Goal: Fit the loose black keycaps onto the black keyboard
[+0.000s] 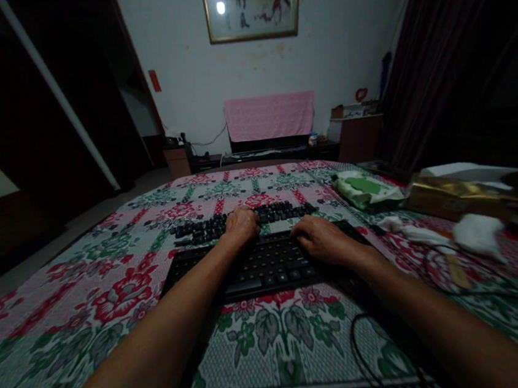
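A black keyboard (266, 264) lies on the table in front of me. Much of its key area shows small pale spots in place of caps, while some larger caps sit along its near edge. Just beyond it, loose black keycaps (283, 210) are spread in a long band. My left hand (242, 223) reaches over these caps, fingers curled down together; anything in them is hidden. Over the keyboard's right half rests my right hand (321, 237), thumb and fingertips drawn together near its far edge. Whether a cap is between them is too dark to see.
A flowered tablecloth (126, 294) covers the table. At the right are a green-and-white tissue pack (364, 189), a gold box (458, 194), crumpled white tissue (478, 234) and a small wooden-coloured strip (456, 271). A black cable (355, 344) loops near the right forearm.
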Demonstrator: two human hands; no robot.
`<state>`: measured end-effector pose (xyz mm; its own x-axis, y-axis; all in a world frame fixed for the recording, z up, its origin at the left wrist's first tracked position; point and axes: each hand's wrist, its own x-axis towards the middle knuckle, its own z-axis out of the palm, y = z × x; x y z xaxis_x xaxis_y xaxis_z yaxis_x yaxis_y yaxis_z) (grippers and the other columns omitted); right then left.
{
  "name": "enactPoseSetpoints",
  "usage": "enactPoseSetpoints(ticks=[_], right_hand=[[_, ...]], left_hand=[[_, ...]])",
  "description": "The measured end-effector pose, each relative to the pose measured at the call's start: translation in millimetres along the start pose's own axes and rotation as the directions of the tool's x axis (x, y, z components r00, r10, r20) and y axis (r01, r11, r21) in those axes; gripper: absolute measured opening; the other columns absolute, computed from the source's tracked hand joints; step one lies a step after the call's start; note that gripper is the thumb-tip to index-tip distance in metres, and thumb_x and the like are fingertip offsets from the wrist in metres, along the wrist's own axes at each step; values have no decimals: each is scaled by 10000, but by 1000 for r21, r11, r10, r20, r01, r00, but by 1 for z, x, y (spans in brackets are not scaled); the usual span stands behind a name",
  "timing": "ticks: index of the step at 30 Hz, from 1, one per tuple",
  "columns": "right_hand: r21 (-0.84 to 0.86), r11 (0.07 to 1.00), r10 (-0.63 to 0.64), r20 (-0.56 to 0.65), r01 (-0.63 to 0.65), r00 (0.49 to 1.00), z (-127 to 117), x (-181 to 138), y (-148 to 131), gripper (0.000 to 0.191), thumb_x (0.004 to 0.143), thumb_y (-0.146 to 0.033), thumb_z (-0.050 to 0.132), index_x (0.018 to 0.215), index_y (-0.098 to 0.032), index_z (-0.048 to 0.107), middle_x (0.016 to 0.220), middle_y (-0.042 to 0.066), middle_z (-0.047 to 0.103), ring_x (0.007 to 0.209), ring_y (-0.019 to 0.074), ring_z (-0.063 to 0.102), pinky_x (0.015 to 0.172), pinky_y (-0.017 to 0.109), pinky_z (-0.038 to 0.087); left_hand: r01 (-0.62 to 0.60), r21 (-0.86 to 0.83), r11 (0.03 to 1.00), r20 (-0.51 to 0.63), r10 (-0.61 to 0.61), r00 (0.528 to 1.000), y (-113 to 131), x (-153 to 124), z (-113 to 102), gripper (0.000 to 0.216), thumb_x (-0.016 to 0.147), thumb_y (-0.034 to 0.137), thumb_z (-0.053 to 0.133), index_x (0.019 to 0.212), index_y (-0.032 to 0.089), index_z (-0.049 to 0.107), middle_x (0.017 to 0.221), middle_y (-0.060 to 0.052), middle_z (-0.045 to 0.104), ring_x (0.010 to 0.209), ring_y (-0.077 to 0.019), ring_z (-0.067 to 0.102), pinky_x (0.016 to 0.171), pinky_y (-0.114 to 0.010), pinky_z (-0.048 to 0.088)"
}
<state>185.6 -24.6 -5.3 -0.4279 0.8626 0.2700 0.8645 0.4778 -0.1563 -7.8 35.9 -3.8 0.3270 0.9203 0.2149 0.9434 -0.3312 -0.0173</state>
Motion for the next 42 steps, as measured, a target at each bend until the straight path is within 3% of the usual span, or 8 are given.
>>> enactPoseSetpoints(ticks=[10,19,22,26,29,36,42], right_hand=[[-27,1000,10,25,-9,1000,-1,0,-1,273,748,-152,406,921,-176,617,894,81,576,834,158,510,728,234,350],[-35,999,15,14,-15,1000,2,1,2,260,744,-158,415,905,-186,617,881,73,574,821,154,509,720,235,355],[-25,1000,2,16,-2,1000,1,2,3,264,742,-157,416,909,-181,618,883,74,580,825,155,513,725,234,354],[9,1000,-18,3,18,1000,-7,1,-3,263,751,-179,412,913,-184,620,880,66,592,802,150,522,697,228,359],[56,996,-69,-2,69,998,-15,0,-14,262,743,-192,425,916,-185,621,882,56,603,793,146,526,686,223,361],[281,949,-177,98,143,979,-19,-4,-24,249,698,-169,456,860,-174,645,788,21,637,691,117,537,619,205,367],[441,892,-223,233,102,946,-18,-5,-22,233,692,-210,472,823,-146,654,741,10,634,621,97,527,555,186,361]], left_hand=[[16,36,999,67,-19,998,6,2,-6,240,691,249,474,862,178,626,971,-96,541,954,-237,435,771,-320,407],[-20,54,998,-10,21,1000,6,3,-5,232,686,201,468,853,140,616,1000,-111,533,1010,-235,418,840,-314,369],[-41,-62,997,-11,40,999,9,-9,-19,261,667,266,489,851,151,633,943,-90,571,937,-224,472,776,-294,389],[-181,-393,902,114,243,963,12,-38,-36,298,648,284,501,882,162,640,795,-18,617,726,-134,528,647,-210,389],[-203,-506,838,152,318,936,13,-59,-38,294,641,282,502,859,149,647,723,-1,609,667,-119,525,583,-193,372],[-279,-537,797,111,394,912,14,-73,-25,257,649,241,501,842,165,652,713,9,598,672,-109,517,605,-183,363],[-347,-482,804,74,432,899,14,-73,-26,234,681,266,499,822,174,661,763,-5,591,680,-110,511,607,-196,353]])
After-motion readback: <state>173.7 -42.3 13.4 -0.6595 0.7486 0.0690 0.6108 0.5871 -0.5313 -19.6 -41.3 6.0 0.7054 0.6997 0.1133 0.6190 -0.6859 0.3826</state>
